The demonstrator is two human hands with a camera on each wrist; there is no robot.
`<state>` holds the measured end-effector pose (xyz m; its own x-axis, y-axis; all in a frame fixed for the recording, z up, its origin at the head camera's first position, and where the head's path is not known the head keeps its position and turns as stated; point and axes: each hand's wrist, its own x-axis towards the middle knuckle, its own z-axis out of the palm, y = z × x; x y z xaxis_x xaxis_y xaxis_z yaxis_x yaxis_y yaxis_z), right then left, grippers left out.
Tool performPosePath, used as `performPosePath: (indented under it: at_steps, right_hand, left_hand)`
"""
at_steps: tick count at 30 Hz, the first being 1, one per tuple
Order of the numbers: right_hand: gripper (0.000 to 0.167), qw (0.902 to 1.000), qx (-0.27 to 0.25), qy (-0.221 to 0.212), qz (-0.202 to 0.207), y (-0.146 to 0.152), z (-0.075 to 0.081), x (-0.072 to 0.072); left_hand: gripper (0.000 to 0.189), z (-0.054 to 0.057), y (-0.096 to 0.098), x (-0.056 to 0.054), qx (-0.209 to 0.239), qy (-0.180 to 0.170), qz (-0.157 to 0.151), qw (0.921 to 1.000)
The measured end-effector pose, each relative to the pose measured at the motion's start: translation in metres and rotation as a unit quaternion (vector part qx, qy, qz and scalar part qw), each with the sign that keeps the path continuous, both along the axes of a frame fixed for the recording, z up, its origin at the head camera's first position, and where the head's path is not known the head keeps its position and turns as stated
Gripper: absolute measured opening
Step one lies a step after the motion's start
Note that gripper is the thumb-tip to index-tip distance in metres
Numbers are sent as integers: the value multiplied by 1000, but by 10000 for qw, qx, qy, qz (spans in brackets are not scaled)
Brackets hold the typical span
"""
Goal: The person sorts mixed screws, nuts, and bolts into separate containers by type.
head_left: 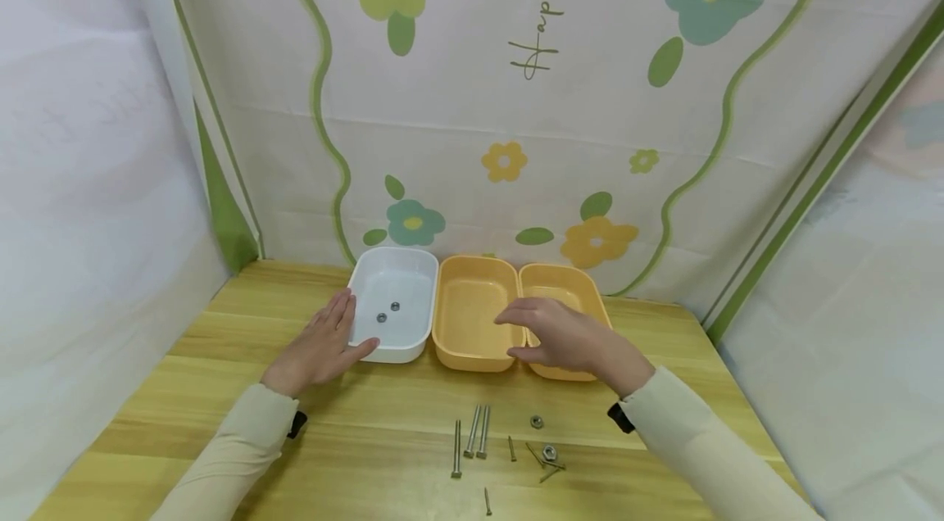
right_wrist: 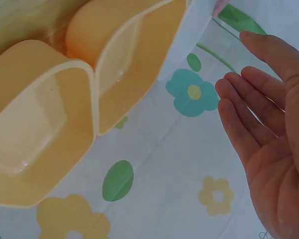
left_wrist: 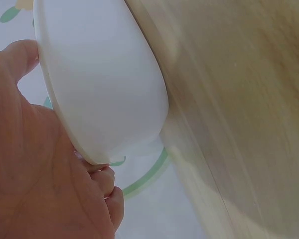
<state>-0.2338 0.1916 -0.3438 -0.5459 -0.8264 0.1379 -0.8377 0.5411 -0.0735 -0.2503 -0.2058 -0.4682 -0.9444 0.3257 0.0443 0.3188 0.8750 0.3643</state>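
At the left, a white plastic bin [head_left: 398, 277] has two hex nuts [head_left: 381, 318] inside it. My left hand [head_left: 320, 347] rests against its left side and near corner, fingers extended and thumb on the rim; the left wrist view also has this hand [left_wrist: 45, 169] touching the bin's edge. Over the two yellow bins, the middle one [head_left: 472, 304] and the right one [head_left: 564, 279], hovers my right hand [head_left: 560, 332]. Its fingers are parted from the thumb, with nothing between them. In the right wrist view this hand [right_wrist: 271, 114] appears apart from both yellow bins.
On the wooden table [head_left: 369, 431] in front of the bins lie several bolts [head_left: 456, 451], two nuts, a smaller one [head_left: 537, 422] and a larger one [head_left: 549, 452], and several small screws [head_left: 512, 449]. A flowered cloth [head_left: 442, 95] hangs behind the bins.
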Motion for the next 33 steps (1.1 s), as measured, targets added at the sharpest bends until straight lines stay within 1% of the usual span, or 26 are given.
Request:
performPosePath:
  at_steps: [5, 10, 14, 23, 28, 33]
  right_hand:
    - [36, 9994, 249, -257, -20, 11, -8, 12]
    - [34, 9960, 381, -798, -117, 21, -17, 24]
    - [35, 9924, 427, -1147, -140, 27, -21, 30]
    - [36, 9880, 745, -1349, -77, 38, -30, 36]
    - [35, 9840, 914, -1524, -128, 45, -43, 39]
    - [31, 9798, 1076, -1678, -156, 50, -60, 42]
  left_hand:
    - [97, 0, 0, 0, -14, 28, -29, 10000]
    - [96, 2, 2, 1, 5, 0, -35, 10000]
    - [96, 2, 2, 1, 23, 12, -27, 10000]
    - [96, 2, 1, 2, 4, 83, -36, 10000]
    - [96, 3, 1, 2, -3, 51, -46, 10000]
    - [97, 2, 1, 2, -2, 59, -45, 10000]
